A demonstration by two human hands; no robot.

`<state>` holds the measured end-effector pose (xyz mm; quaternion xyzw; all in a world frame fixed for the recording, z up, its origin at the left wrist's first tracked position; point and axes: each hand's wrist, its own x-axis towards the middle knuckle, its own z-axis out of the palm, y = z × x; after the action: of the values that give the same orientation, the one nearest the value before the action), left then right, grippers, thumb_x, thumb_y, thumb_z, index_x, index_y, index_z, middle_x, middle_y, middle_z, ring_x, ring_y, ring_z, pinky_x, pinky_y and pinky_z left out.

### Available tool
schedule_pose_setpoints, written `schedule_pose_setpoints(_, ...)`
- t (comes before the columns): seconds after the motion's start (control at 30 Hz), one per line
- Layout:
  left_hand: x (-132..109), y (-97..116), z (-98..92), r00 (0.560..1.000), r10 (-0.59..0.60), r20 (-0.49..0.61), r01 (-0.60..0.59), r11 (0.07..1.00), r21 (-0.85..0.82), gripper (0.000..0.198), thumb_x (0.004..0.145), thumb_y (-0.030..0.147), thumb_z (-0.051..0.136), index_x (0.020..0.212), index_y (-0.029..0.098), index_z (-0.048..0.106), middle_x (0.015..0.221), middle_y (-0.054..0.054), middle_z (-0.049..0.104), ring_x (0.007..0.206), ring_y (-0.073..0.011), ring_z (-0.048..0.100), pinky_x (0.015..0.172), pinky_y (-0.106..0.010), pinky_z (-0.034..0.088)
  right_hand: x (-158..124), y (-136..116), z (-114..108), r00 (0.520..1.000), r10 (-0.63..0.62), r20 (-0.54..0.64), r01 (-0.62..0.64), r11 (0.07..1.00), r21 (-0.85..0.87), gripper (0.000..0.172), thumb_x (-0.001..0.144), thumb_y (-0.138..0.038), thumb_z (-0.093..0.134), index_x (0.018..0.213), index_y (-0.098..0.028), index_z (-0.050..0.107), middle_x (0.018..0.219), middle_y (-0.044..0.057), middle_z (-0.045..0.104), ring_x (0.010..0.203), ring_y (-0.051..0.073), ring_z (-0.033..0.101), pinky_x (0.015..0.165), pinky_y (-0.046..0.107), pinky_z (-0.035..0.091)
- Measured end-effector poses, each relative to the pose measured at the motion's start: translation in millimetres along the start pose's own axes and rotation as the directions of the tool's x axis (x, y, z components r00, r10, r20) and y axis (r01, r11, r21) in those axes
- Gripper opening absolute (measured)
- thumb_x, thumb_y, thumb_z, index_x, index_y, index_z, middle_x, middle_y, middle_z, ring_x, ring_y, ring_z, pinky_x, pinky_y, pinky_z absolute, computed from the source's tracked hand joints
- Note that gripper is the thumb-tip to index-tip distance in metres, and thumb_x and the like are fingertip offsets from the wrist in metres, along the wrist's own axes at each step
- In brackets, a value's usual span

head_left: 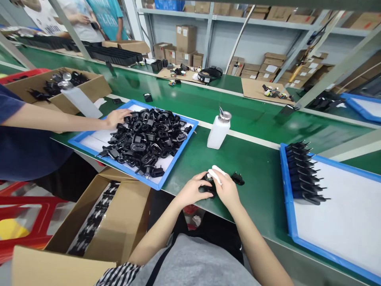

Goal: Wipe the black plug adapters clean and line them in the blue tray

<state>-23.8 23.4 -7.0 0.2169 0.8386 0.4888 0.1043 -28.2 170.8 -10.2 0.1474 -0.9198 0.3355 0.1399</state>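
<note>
Lower left, an open cardboard box (119, 222) is packed with black parts. Centre bottom, the hands meet: the left hand (192, 190) grips a black plug (207, 187) over the green belt (258, 159), and the right hand (228, 190) pinches a white wad (216, 174) against it (a loose plug (238, 178) lies just beside). The right blue tray (286, 190) holds a neat row of plugs. The left blue tray (89, 133) holds a heap, with a co-worker's hand (117, 118) in it. A white bottle (218, 131) stands between the trays. At the top, the labels on the cartons (186, 37) are too blurred to read.

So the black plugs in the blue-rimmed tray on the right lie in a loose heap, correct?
No. In the head view, the black plastic plugs in the right-hand blue-rimmed tray stand in one neat row along its left edge.
</note>
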Motion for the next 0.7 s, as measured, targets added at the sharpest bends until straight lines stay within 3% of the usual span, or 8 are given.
schedule_pose_setpoints(0.17, 1, 4, 1.3, 0.999, -0.023, -0.036, 0.023, 1.000, -0.009, 0.022, 0.063, 0.023, 0.060, 0.085, 0.019, 0.062, 0.116, -0.006, 0.046, 0.110, -0.0198, 0.039, 0.092, -0.033, 0.031, -1, 1, 8, 0.997, -0.031, 0.066, 0.023, 0.991, 0.131, 0.035, 0.078, -0.026, 0.035, 0.104, -0.016, 0.056, 0.112, 0.011, 0.051, 0.111, 0.022, 0.037, 0.087, 0.040, 0.037)
schedule_pose_setpoints(0.3, 1, 4, 2.2, 0.998, -0.007, -0.056, 0.004, 0.999, -0.046, 0.023, 0.062, 0.021, 0.060, 0.086, 0.020, 0.061, 0.108, -0.004, 0.053, 0.106, -0.0196, 0.042, 0.090, -0.034, 0.033, 4, -1, -8, 0.971, -0.015, 0.240, -0.078, 0.924, 0.375, 0.026, 0.074, -0.034, 0.045, 0.088, -0.022, 0.064, 0.109, 0.006, 0.054, 0.116, 0.022, 0.031, 0.088, 0.040, 0.035)
schedule_pose_setpoints(0.4, 1, 1, 1.7, 0.998, -0.022, -0.055, 0.018, 0.997, -0.073, 0.022, 0.061, 0.023, 0.062, 0.083, 0.020, 0.062, 0.119, -0.007, 0.044, 0.110, -0.0209, 0.039, 0.093, -0.036, 0.030, 0, 5, -31, 0.954, 0.187, 0.232, -0.281, 0.822, 0.494, 0.031, 0.070, -0.043, 0.049, 0.085, -0.021, 0.064, 0.100, 0.007, 0.059, 0.102, 0.024, 0.046, 0.082, 0.039, 0.039)
schedule_pose_setpoints(0.47, 0, 1, 1.1, 0.997, -0.033, -0.065, 0.027, 0.995, -0.095, 0.021, 0.059, 0.023, 0.063, 0.080, 0.019, 0.062, 0.124, -0.008, 0.038, 0.113, -0.0214, 0.036, 0.095, -0.036, 0.028, -8, 14, -47, 0.892, 0.428, 0.147, -0.440, 0.740, 0.509, 0.039, 0.069, -0.048, 0.047, 0.086, -0.017, 0.062, 0.086, 0.008, 0.063, 0.081, 0.024, 0.056, 0.068, 0.037, 0.044)
schedule_pose_setpoints(0.53, -3, 1, 0.3, 0.994, -0.032, -0.104, 0.019, 0.992, -0.122, 0.022, 0.058, 0.023, 0.063, 0.080, 0.018, 0.062, 0.126, -0.009, 0.035, 0.115, -0.0215, 0.033, 0.096, -0.037, 0.026, -16, 23, -58, 0.823, 0.564, 0.060, -0.530, 0.726, 0.438, 0.043, 0.069, -0.050, 0.044, 0.086, -0.014, 0.061, 0.074, 0.008, 0.063, 0.067, 0.023, 0.057, 0.059, 0.035, 0.045)
schedule_pose_setpoints(0.57, -4, 3, -0.2, 0.990, -0.028, -0.137, 0.010, 0.991, -0.131, 0.022, 0.058, 0.022, 0.063, 0.080, 0.017, 0.062, 0.127, -0.010, 0.033, 0.117, -0.0216, 0.031, 0.096, -0.037, 0.025, -20, 26, -62, 0.824, 0.567, 0.001, -0.530, 0.770, 0.354, 0.043, 0.069, -0.049, 0.044, 0.088, -0.014, 0.060, 0.075, 0.008, 0.063, 0.068, 0.023, 0.057, 0.059, 0.036, 0.045)
schedule_pose_setpoints(0.63, -9, 6, -1.7, 0.977, -0.001, -0.215, -0.030, 0.990, -0.139, 0.022, 0.059, 0.022, 0.063, 0.080, 0.017, 0.061, 0.127, -0.010, 0.032, 0.118, -0.0213, 0.027, 0.097, -0.038, 0.024, -25, 27, -66, 0.885, 0.445, -0.139, -0.434, 0.895, 0.102, 0.041, 0.069, -0.044, 0.047, 0.096, -0.014, 0.056, 0.090, 0.012, 0.060, 0.083, 0.027, 0.054, 0.070, 0.041, 0.042)
schedule_pose_setpoints(0.7, -14, 12, -3.8, 0.960, 0.054, -0.276, -0.094, 0.987, -0.134, 0.021, 0.060, 0.022, 0.062, 0.081, 0.017, 0.060, 0.126, -0.009, 0.034, 0.119, -0.0205, 0.026, 0.097, -0.038, 0.023, -28, 23, -65, 0.954, 0.208, -0.215, -0.240, 0.961, -0.138, 0.041, 0.071, -0.036, 0.047, 0.105, -0.014, 0.051, 0.107, 0.015, 0.052, 0.098, 0.028, 0.046, 0.080, 0.045, 0.037)
